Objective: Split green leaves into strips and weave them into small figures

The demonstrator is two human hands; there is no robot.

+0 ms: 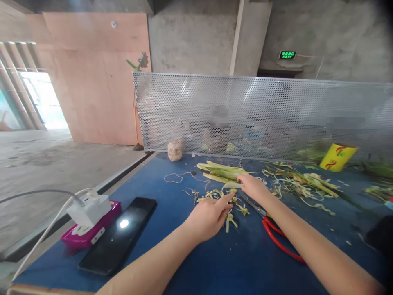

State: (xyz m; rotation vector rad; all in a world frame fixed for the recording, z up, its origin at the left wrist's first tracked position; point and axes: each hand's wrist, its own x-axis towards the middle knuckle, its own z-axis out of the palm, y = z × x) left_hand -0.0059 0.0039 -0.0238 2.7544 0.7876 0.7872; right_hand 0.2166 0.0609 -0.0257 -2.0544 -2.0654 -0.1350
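Observation:
My left hand is low over the blue tabletop, its index finger stretched out and the others loosely bent. That fingertip touches a scatter of small yellow-green cut leaf pieces. Just beyond, my right hand has its fingers bent down at the end of a pale green leaf, which they seem to grip. Long flat green leaves lie bundled behind it. Scissors with red handles rest partly under my right forearm, blades towards the cut pieces.
A black phone and a magenta power strip with white plugs lie at left. Thin cord, a carved pale jar, leaf scraps and a yellow roll are farther back. A perforated metal screen borders the table.

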